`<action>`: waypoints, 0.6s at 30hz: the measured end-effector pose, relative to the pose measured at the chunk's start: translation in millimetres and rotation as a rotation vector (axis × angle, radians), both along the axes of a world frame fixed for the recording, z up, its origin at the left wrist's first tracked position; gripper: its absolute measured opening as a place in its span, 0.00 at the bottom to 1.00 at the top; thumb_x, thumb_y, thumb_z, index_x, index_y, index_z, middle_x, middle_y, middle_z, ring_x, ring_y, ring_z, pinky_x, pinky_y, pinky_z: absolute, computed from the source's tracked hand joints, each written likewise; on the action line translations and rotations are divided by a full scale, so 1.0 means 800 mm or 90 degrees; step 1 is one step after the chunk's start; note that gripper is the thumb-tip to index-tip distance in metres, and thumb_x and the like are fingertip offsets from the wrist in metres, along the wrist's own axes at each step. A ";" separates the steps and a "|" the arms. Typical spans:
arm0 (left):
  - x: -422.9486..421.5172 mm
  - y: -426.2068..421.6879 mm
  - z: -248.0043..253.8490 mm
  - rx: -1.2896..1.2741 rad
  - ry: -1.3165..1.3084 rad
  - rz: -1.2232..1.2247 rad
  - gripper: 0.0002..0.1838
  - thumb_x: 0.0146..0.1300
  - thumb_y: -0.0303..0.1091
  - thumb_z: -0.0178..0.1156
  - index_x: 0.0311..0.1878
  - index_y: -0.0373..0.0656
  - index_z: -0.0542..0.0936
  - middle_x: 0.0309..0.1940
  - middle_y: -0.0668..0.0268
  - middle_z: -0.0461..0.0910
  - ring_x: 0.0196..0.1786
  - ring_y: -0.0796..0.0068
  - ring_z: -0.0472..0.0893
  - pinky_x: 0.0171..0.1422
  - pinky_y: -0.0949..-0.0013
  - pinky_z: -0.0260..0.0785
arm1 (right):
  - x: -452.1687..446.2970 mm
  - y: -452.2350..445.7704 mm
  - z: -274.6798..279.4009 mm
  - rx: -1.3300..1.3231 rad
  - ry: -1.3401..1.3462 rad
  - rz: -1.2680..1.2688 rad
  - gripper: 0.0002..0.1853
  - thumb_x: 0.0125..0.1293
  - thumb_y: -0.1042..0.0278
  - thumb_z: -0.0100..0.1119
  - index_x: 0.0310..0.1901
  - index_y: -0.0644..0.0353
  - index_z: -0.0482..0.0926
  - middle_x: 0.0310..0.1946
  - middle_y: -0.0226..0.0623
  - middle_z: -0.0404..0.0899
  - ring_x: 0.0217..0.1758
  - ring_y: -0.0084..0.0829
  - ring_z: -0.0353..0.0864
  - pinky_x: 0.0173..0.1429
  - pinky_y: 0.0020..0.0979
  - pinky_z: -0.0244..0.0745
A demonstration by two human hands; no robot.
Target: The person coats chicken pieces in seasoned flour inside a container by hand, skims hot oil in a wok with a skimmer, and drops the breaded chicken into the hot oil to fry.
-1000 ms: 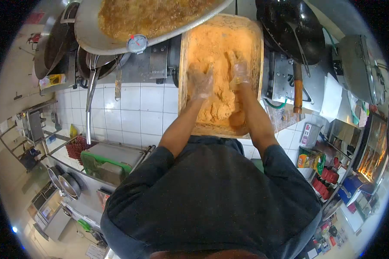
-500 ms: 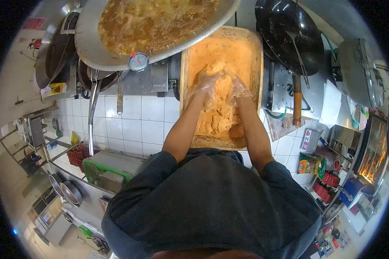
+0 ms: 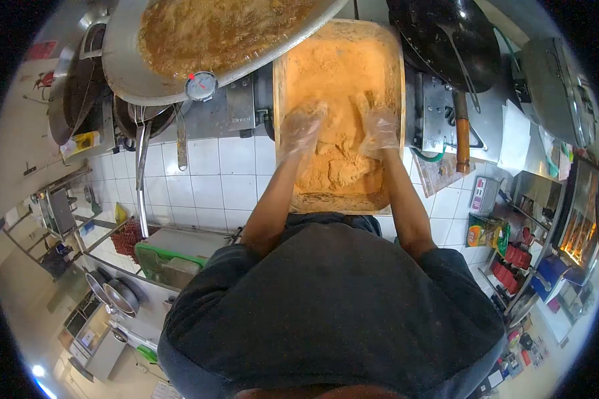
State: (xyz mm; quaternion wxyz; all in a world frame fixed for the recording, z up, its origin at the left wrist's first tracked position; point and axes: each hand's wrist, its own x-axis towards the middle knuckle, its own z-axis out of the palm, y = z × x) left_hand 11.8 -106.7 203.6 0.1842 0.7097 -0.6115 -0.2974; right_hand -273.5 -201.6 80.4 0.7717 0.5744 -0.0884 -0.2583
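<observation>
A long rectangular tub (image 3: 397,80) holds orange breading flour (image 3: 339,73), heaped in lumps toward the near end. Both of my hands are in clear plastic gloves and reach into it. My left hand (image 3: 304,126) lies by the tub's left side, fingers stretched forward on the flour. On the opposite side, my right hand (image 3: 378,125) has its fingers apart, touching the flour near the right wall. A strip of flour separates the two hands, and neither holds anything I can see. Whether pieces of food lie under the lumpy coating (image 3: 339,163) cannot be made out.
At the upper left, a wide pan of bubbling oil (image 3: 226,33) overhangs the tub's far corner, with a dial thermometer (image 3: 201,86) on its rim. A black wok (image 3: 439,40) and a wooden handle (image 3: 462,133) sit to the right. Long metal handles (image 3: 142,173) jut out at left.
My hands have moved apart toward the tub's two sides. The flour heaped between them earlier is now lower and more spread out. The view has shifted slightly.
</observation>
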 end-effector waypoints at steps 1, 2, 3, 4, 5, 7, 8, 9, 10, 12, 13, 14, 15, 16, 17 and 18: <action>-0.003 0.003 0.001 0.049 -0.005 0.022 0.30 0.68 0.58 0.55 0.57 0.40 0.79 0.53 0.50 0.80 0.53 0.55 0.79 0.60 0.52 0.72 | 0.010 0.014 0.018 0.205 -0.228 -0.074 0.05 0.62 0.68 0.56 0.32 0.57 0.80 0.26 0.36 0.80 0.35 0.35 0.81 0.45 0.34 0.76; -0.015 -0.004 0.030 0.175 0.027 0.118 0.31 0.69 0.59 0.53 0.59 0.41 0.78 0.54 0.50 0.80 0.55 0.52 0.78 0.60 0.51 0.71 | 0.014 0.027 0.002 0.388 -0.432 -0.192 0.08 0.64 0.66 0.54 0.32 0.57 0.80 0.26 0.36 0.80 0.36 0.36 0.81 0.44 0.36 0.76; -0.022 -0.008 0.054 0.302 0.059 0.215 0.32 0.70 0.61 0.52 0.61 0.42 0.78 0.55 0.50 0.80 0.57 0.50 0.78 0.61 0.50 0.71 | 0.017 0.039 -0.014 0.609 -0.727 -0.275 0.10 0.67 0.63 0.52 0.32 0.56 0.81 0.26 0.36 0.81 0.36 0.37 0.82 0.43 0.38 0.76; -0.023 -0.003 0.066 0.314 0.096 0.206 0.33 0.69 0.61 0.53 0.63 0.43 0.77 0.58 0.50 0.78 0.59 0.49 0.77 0.62 0.50 0.71 | 0.028 0.051 -0.011 0.723 -0.985 -0.306 0.12 0.69 0.61 0.51 0.32 0.55 0.82 0.27 0.37 0.82 0.36 0.38 0.82 0.42 0.39 0.76; -0.024 0.006 0.077 0.329 0.133 0.194 0.34 0.68 0.62 0.53 0.64 0.43 0.76 0.61 0.50 0.76 0.61 0.48 0.76 0.63 0.50 0.70 | 0.026 0.059 -0.002 0.771 -1.127 -0.381 0.11 0.70 0.60 0.51 0.36 0.54 0.81 0.30 0.37 0.82 0.38 0.38 0.82 0.43 0.39 0.76; -0.022 0.011 0.060 0.334 0.196 0.188 0.37 0.66 0.64 0.56 0.67 0.43 0.74 0.66 0.50 0.72 0.66 0.48 0.73 0.66 0.50 0.68 | 0.038 0.069 0.069 0.937 -1.306 -0.525 0.12 0.72 0.57 0.50 0.45 0.53 0.80 0.37 0.39 0.82 0.42 0.39 0.83 0.46 0.39 0.77; -0.015 0.016 0.020 0.332 0.221 0.192 0.39 0.65 0.65 0.57 0.69 0.44 0.72 0.69 0.51 0.69 0.69 0.49 0.70 0.68 0.49 0.67 | 0.044 0.072 0.100 1.052 -1.431 -0.587 0.13 0.72 0.56 0.50 0.49 0.52 0.79 0.41 0.39 0.82 0.44 0.39 0.83 0.48 0.39 0.78; -0.015 0.014 0.018 0.371 0.273 0.219 0.40 0.63 0.65 0.58 0.70 0.45 0.71 0.72 0.52 0.66 0.71 0.50 0.67 0.70 0.49 0.64 | 0.049 0.073 0.125 1.190 -1.590 -0.630 0.15 0.73 0.55 0.50 0.53 0.51 0.78 0.44 0.40 0.82 0.46 0.39 0.83 0.49 0.39 0.78; -0.015 0.013 0.016 0.409 0.322 0.247 0.42 0.62 0.65 0.59 0.72 0.46 0.70 0.74 0.52 0.63 0.73 0.51 0.65 0.72 0.49 0.62 | 0.055 0.074 0.144 1.321 -1.751 -0.668 0.17 0.74 0.53 0.50 0.57 0.50 0.78 0.48 0.41 0.82 0.48 0.40 0.83 0.51 0.39 0.78; -0.020 -0.018 0.074 0.557 0.478 0.346 0.43 0.61 0.64 0.61 0.74 0.48 0.67 0.77 0.55 0.59 0.76 0.54 0.60 0.76 0.47 0.55 | 0.064 0.069 0.158 1.545 -2.046 -0.689 0.21 0.75 0.52 0.49 0.63 0.51 0.75 0.53 0.42 0.81 0.52 0.40 0.83 0.54 0.39 0.79; -0.023 -0.020 0.063 0.535 0.537 0.344 0.43 0.60 0.63 0.63 0.73 0.48 0.68 0.76 0.55 0.60 0.76 0.54 0.59 0.76 0.47 0.54 | 0.065 0.066 0.156 1.633 -2.202 -0.695 0.22 0.75 0.53 0.49 0.65 0.52 0.74 0.55 0.43 0.80 0.53 0.39 0.83 0.55 0.38 0.79; -0.025 -0.018 0.044 0.512 0.594 0.342 0.42 0.60 0.61 0.64 0.73 0.49 0.68 0.76 0.54 0.60 0.77 0.55 0.59 0.77 0.46 0.52 | 0.062 0.070 0.139 1.671 -2.126 -0.607 0.22 0.76 0.55 0.48 0.65 0.54 0.73 0.56 0.43 0.80 0.54 0.38 0.82 0.56 0.37 0.79; -0.026 -0.018 0.034 0.487 0.652 0.341 0.42 0.60 0.60 0.65 0.73 0.49 0.68 0.76 0.54 0.60 0.77 0.55 0.58 0.77 0.45 0.51 | 0.057 0.074 0.113 1.704 -2.047 -0.525 0.22 0.76 0.57 0.47 0.65 0.56 0.72 0.56 0.43 0.80 0.54 0.37 0.82 0.57 0.36 0.79; -0.026 -0.020 0.047 0.484 0.680 0.358 0.42 0.59 0.59 0.66 0.73 0.49 0.68 0.75 0.54 0.62 0.76 0.56 0.59 0.76 0.46 0.52 | 0.054 0.073 0.086 1.733 -1.961 -0.445 0.21 0.77 0.58 0.46 0.66 0.59 0.72 0.57 0.43 0.79 0.55 0.36 0.82 0.57 0.36 0.79; -0.026 -0.017 0.071 0.484 0.708 0.376 0.42 0.58 0.57 0.67 0.72 0.48 0.69 0.74 0.53 0.63 0.75 0.57 0.61 0.75 0.46 0.53 | 0.053 0.074 0.063 1.752 -1.880 -0.372 0.21 0.78 0.60 0.46 0.66 0.61 0.71 0.57 0.43 0.79 0.55 0.35 0.81 0.58 0.35 0.79; -0.027 -0.008 0.084 0.492 0.734 0.396 0.42 0.57 0.56 0.68 0.72 0.47 0.69 0.73 0.52 0.64 0.75 0.58 0.62 0.75 0.47 0.54 | 0.053 0.082 0.067 1.722 -1.787 -0.368 0.21 0.78 0.62 0.45 0.66 0.62 0.71 0.57 0.42 0.79 0.55 0.34 0.81 0.58 0.34 0.79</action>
